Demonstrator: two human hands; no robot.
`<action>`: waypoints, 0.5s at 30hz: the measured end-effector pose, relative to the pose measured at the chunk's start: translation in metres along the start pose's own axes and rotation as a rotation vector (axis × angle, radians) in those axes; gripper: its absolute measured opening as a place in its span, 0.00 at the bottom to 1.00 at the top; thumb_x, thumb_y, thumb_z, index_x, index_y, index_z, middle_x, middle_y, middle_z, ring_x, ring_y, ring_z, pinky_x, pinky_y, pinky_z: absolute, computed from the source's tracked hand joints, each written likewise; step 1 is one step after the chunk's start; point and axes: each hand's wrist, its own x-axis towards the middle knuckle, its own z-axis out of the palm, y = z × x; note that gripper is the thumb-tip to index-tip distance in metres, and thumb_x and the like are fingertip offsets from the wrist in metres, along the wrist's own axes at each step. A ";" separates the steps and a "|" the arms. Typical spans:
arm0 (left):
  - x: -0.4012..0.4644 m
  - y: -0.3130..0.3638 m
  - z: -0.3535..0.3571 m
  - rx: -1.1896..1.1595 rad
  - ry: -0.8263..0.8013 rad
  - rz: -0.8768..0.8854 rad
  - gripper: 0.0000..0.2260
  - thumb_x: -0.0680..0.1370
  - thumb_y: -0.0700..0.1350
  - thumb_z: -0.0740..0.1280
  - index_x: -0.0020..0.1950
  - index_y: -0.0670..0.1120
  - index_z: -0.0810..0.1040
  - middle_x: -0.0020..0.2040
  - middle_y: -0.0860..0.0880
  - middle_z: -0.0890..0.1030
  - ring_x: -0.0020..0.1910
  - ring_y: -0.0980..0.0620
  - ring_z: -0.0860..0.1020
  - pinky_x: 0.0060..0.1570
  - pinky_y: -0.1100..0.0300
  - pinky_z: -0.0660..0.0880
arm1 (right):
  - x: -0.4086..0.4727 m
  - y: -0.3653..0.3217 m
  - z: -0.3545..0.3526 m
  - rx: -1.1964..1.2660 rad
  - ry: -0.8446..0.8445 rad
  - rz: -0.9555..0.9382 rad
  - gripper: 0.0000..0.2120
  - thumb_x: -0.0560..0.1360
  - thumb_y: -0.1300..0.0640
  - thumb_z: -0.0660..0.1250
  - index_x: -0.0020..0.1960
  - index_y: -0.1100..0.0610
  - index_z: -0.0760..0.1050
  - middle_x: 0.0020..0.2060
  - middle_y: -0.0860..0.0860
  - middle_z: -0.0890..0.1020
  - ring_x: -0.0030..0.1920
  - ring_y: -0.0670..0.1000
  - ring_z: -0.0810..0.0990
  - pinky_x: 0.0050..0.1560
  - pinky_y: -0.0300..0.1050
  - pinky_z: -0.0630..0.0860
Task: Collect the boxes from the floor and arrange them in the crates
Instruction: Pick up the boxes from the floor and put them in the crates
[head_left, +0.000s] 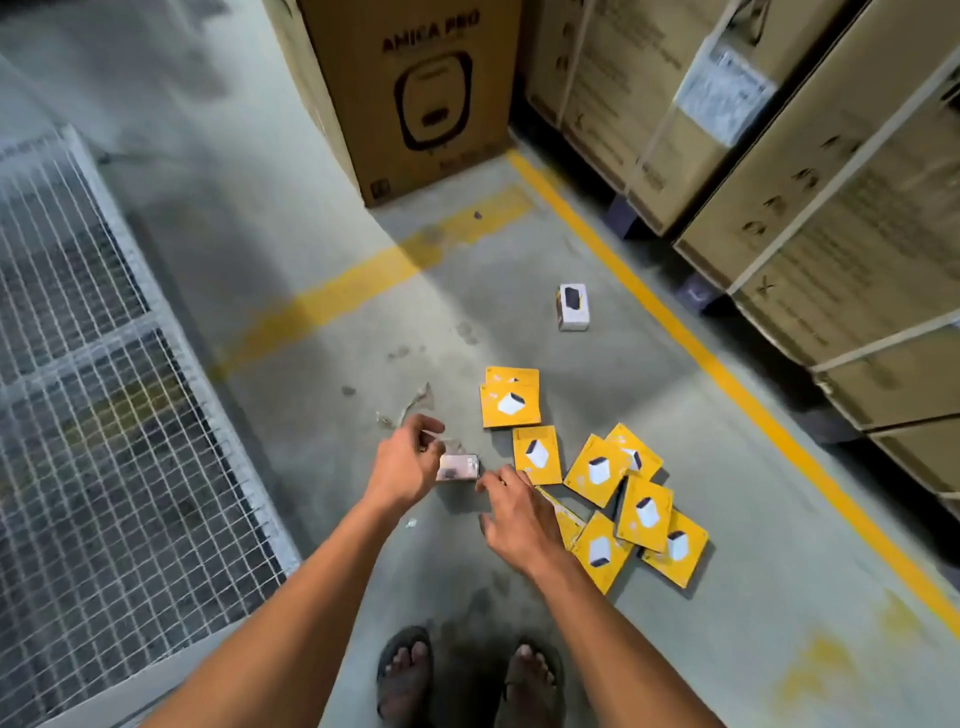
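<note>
Head view: left hand (402, 467) is hanging low-centre w/ fingers loosely curled, holding nothing. Right hand (511, 512) is spreading relaxed fingers, also holding nothing, and overlapping the edge of the yellow boxes (597, 470). A small grey box (458, 466) is lying on the floor between the two hands, just beside both; can't tell if either is touching it. The yellow boxes, each showing a white cube pic, are lying scattered flat at lower centre-right, several overlapping. A white box (573, 306) is standing alone, well apart, toward frame centre. A scrap of torn paper (410, 405) is lying just above the left hand. Floor (311, 249) is grey concrete w/ yellow painted lines (691, 343). A wire-mesh cage (98, 364) is filling the left side; contents unclear. A tall carton (415, 88) reading "ANICA PRO" is standing top centre; strapped cartons (831, 234) are stacked along the right, their print blurred. Sandalled feet (467, 675) are showing at bottom.
</note>
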 end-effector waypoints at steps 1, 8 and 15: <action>0.017 -0.018 0.013 0.003 0.001 0.008 0.10 0.79 0.42 0.66 0.57 0.53 0.80 0.45 0.51 0.85 0.44 0.51 0.82 0.47 0.57 0.77 | 0.012 0.011 0.022 -0.011 -0.001 -0.013 0.16 0.74 0.54 0.72 0.60 0.50 0.74 0.57 0.49 0.75 0.60 0.55 0.74 0.52 0.53 0.77; 0.121 -0.120 0.080 0.022 0.023 0.029 0.08 0.79 0.43 0.68 0.57 0.51 0.82 0.44 0.50 0.85 0.44 0.48 0.84 0.51 0.50 0.81 | 0.088 0.068 0.160 -0.115 0.001 -0.042 0.20 0.71 0.55 0.73 0.61 0.52 0.73 0.59 0.52 0.76 0.59 0.58 0.75 0.52 0.54 0.76; 0.228 -0.162 0.134 0.050 -0.109 0.006 0.11 0.76 0.56 0.69 0.55 0.53 0.78 0.50 0.45 0.86 0.50 0.40 0.85 0.55 0.41 0.82 | 0.163 0.107 0.270 -0.264 0.009 -0.108 0.46 0.55 0.53 0.82 0.71 0.56 0.70 0.67 0.58 0.75 0.65 0.61 0.76 0.61 0.55 0.76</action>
